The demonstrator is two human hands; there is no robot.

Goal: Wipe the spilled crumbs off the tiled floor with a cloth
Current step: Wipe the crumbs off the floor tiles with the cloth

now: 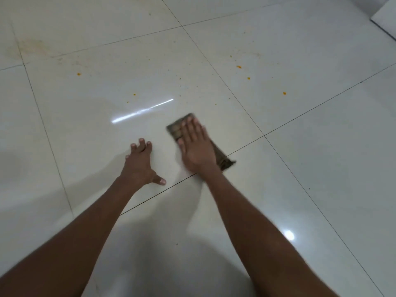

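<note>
A dark brownish cloth (pixel 176 127) lies flat on the glossy white tiled floor (pixel 300 50). My right hand (pixel 196 146) presses on it with straight fingers; the hand is blurred. My left hand (pixel 140 166) rests on the floor to the left of the cloth, fingers spread, thumb out. Orange crumbs are scattered beyond the hands: one at the far left (pixel 78 74), one near the middle (pixel 134 94), and others on the right tile (pixel 239 66), (pixel 284 93). Fine dark specks (pixel 180 82) dot the tile ahead of the cloth.
Dark grout lines cross the floor. A faint brownish stain (pixel 34 47) marks the far left tile. A white raised edge (pixel 385 20) stands at the top right corner. Ceiling lights glare on the tiles.
</note>
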